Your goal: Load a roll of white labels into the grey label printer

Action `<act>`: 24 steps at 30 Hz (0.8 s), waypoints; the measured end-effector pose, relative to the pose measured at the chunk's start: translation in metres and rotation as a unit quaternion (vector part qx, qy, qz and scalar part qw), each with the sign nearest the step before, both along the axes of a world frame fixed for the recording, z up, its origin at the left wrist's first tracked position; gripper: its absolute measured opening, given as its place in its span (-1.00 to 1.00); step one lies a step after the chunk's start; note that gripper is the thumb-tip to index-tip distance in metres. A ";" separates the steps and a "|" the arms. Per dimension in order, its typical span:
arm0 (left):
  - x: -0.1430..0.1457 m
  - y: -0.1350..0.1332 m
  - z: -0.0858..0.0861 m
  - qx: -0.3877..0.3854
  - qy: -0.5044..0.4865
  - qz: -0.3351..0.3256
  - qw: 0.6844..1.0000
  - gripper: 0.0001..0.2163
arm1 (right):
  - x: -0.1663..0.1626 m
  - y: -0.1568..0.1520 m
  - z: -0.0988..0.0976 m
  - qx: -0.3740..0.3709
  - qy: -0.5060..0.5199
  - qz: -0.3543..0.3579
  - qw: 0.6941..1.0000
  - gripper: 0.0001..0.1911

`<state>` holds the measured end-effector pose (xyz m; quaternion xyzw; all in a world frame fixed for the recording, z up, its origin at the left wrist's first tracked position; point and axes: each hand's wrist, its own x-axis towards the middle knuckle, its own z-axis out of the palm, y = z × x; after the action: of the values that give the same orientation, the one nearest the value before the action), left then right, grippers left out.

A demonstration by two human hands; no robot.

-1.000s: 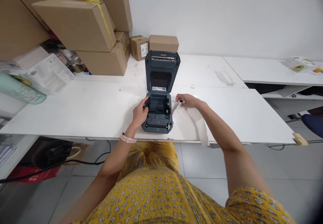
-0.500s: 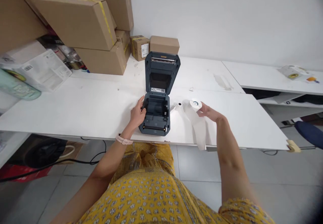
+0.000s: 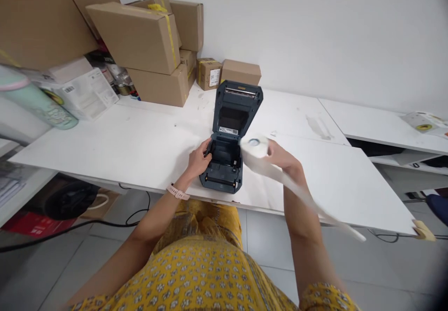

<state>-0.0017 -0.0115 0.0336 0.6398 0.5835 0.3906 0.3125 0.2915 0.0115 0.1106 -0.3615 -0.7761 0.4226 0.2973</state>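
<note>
A dark label printer [image 3: 219, 166] stands on the white table with its lid [image 3: 238, 108] raised and its roll bay uncovered. My left hand [image 3: 199, 161] grips the printer's left edge, the thumb over the rim of the bay. In my right hand [image 3: 280, 154] is a white label roll [image 3: 255, 146], held just above and beside the printer's right side. From the roll a loose strip of paper trails out to the right, over my forearm and past the table's front edge. The strip is blurred by motion.
Cardboard boxes [image 3: 136, 40] are stacked at the back left, and two smaller ones stand behind the printer. On the left lie a white carton [image 3: 89, 94] and a mint-green bottle [image 3: 45, 103]. Another small carton [image 3: 425, 122] sits far right. A black cable hangs below the table.
My right hand has brought the label roll left and closer to the printer; its loose strip has swung out to the right. My left hand keeps its hold. The view has shifted slightly.
</note>
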 end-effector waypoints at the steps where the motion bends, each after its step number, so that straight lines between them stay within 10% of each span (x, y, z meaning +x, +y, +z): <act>1: -0.001 0.000 0.001 -0.005 -0.001 -0.002 1.000 -0.38 | -0.018 0.002 0.012 0.019 -0.057 0.025 0.998 -0.28; 5: -0.005 0.001 0.004 -0.028 0.004 -0.005 1.000 -0.32 | -0.080 0.010 0.036 0.106 -0.313 0.038 0.943 -0.32; 12: -0.010 -0.002 0.000 -0.016 -0.019 -0.024 0.999 -0.35 | -0.111 0.020 0.013 0.122 -0.476 0.007 0.871 -0.24; 24: -0.003 -0.007 0.007 -0.011 0.001 -0.020 1.000 -0.41 | -0.103 -0.005 -0.017 0.165 -0.400 0.010 0.901 -0.34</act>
<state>-0.0046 -0.0181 0.0410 0.6484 0.5752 0.3771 0.3263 0.1886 0.0065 0.0935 -0.4376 -0.8922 0.1112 0.0130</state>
